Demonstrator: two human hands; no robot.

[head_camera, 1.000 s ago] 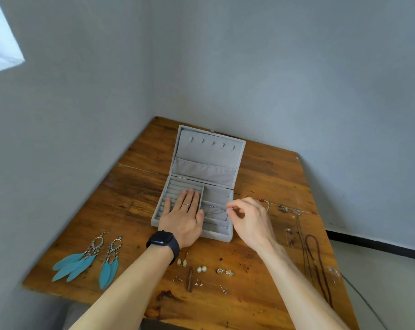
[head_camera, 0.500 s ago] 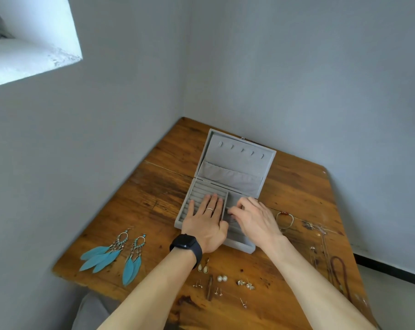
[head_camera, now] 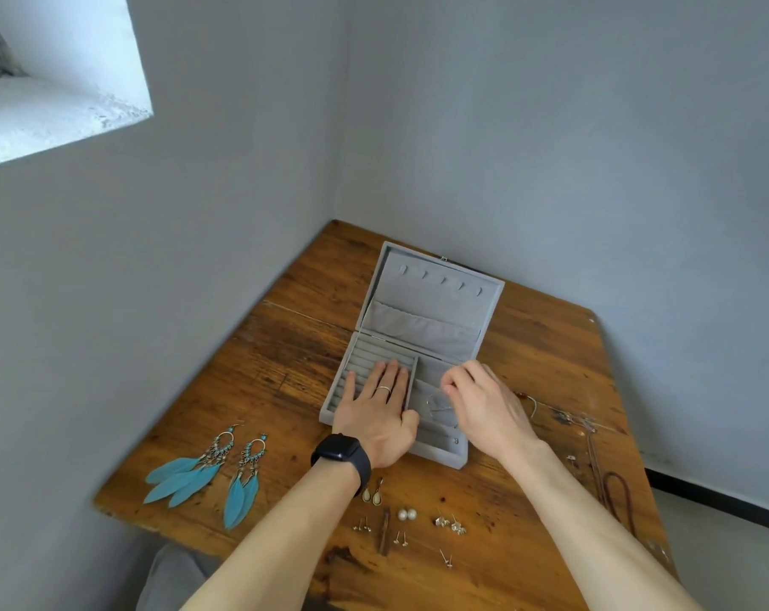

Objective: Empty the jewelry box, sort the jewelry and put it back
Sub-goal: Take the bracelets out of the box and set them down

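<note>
While the left hand [head_camera: 376, 423] lies flat, fingers straight, on the jewelry box [head_camera: 431, 302] at mid-frame, the right hand [head_camera: 484, 407] pinches a thin chain [head_camera: 435, 401] over it; its open lid points up-frame, long axis crosswise.

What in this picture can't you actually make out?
Head view only:
Ring rows of the jewelry box: partly covered by the left hand.
Whether the right hand fingers really pinch the thin chain: too fine to tell.
The bracelet: partly hidden behind the right hand.
The small studs near the table front edge: too small for detail.
</note>
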